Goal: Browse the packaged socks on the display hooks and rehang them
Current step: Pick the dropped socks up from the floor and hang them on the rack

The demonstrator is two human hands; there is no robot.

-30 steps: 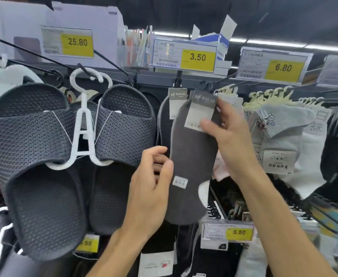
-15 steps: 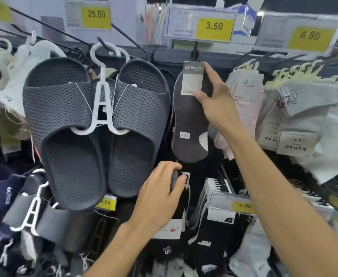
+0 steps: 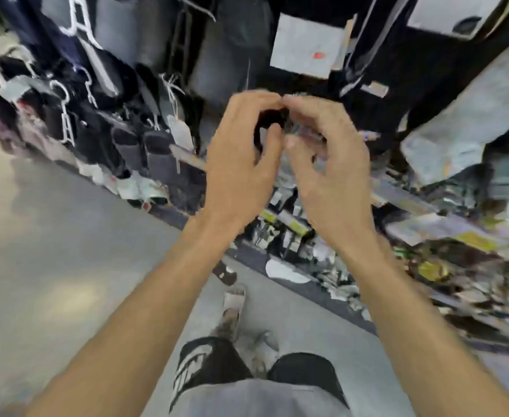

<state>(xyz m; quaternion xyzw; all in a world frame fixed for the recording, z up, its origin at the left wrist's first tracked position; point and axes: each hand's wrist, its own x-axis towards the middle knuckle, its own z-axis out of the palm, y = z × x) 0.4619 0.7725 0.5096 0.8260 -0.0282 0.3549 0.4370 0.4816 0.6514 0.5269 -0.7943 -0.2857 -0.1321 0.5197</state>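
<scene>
Open floor (image 3: 51, 236) to my left gives plenty of room, but ahead + right the rack is packed w/ hanging dark socks (image 3: 232, 49), white hangers (image 3: 66, 121) and price tags (image 3: 292, 224), leaving only tight gaps btwn packs.

Floor (image 3: 51, 236): pale grey, smooth, glossy, running diagonally beside the base of the display rack (image 3: 292, 278); view heavily blurred. On floor: small dark item with pale flecks (image 3: 225, 272), just off the rack's base edge; the person's feet in pale footwear (image 3: 232, 311). Rack, lower tiers: hung packaged socks (image 3: 157, 152), dark and white; yellow price tags (image 3: 295, 224); details unreadable.
</scene>
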